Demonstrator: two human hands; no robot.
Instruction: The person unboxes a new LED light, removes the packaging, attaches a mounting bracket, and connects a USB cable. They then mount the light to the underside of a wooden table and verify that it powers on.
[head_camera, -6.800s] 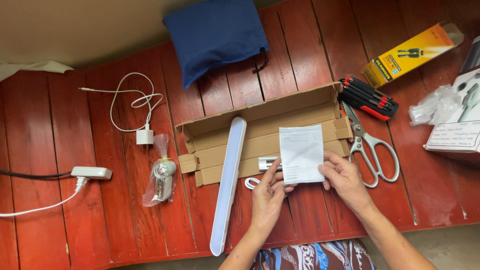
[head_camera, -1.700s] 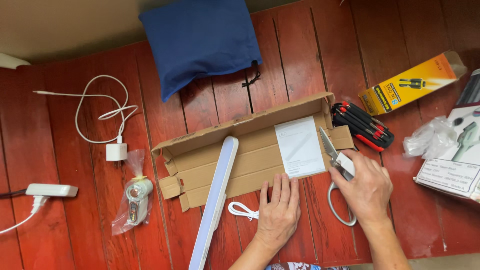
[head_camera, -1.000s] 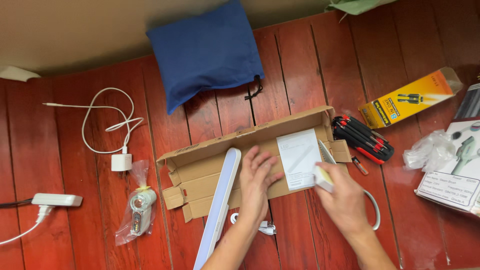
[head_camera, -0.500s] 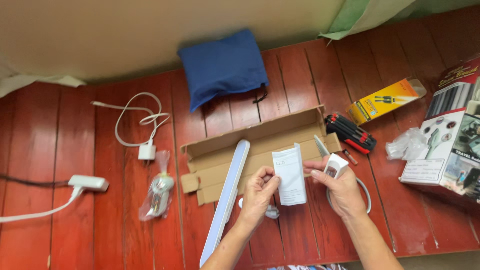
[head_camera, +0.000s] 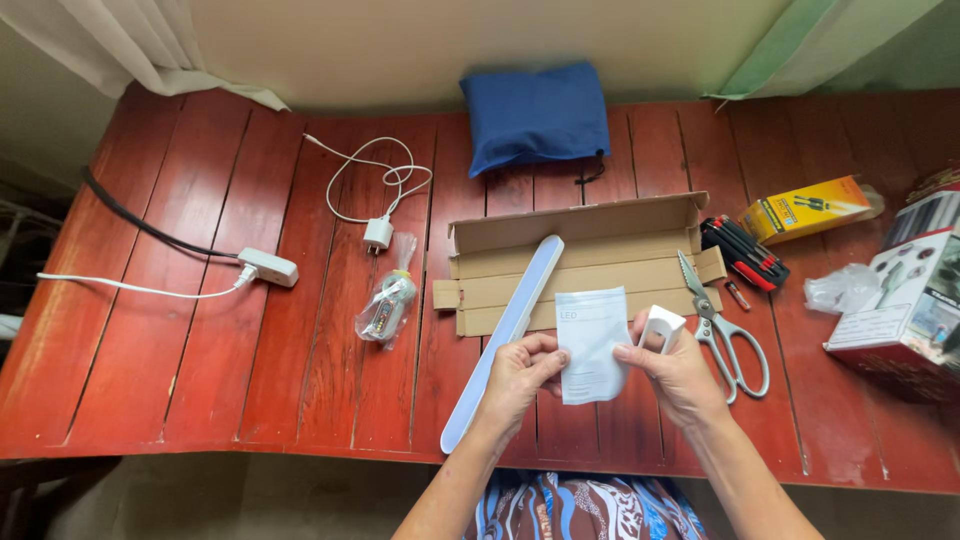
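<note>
Above the near edge of the red plank table (head_camera: 200, 330), a white leaflet (head_camera: 592, 343) is pinched upright between both hands: left hand (head_camera: 518, 372) on its left edge, right hand (head_camera: 672, 365) on its right, also clasping a small white bracket (head_camera: 661, 326).

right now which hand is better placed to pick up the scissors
Right. The right hand is close beside the scissors, though it already holds a small white part and pinches the leaflet. The left hand is across the leaflet.
</note>
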